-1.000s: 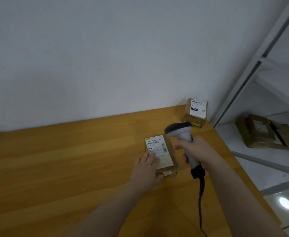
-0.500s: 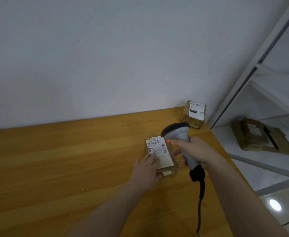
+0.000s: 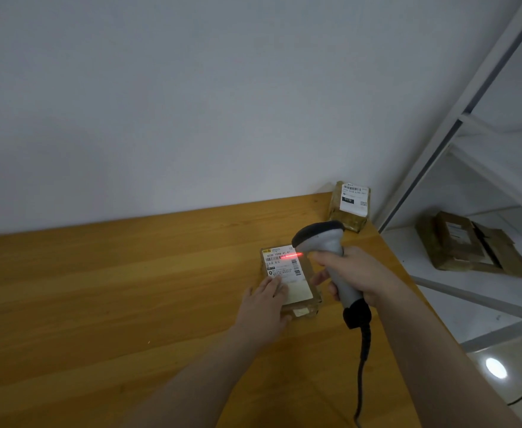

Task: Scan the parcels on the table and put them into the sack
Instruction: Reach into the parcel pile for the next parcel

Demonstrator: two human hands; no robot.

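One parcel [image 3: 293, 274] | left hand [image 3: 264, 307] flat on it | right hand [image 3: 363, 276] grips scanner [image 3: 318, 237] | cable [image 3: 363, 359] cropped

Left of my left fingers [image 3: 272, 288] the orange-brown wooden tabletop [image 3: 114, 288] lies open. Beyond them a brown white-labelled parcel [image 3: 349, 208] blocks the far corner.

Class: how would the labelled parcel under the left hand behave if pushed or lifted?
The parcel probably stays stiff: its edges look straight. Lying flat on the table, it should slide, not roll or tip. Small, so likely light; the left hand rests flat on it.
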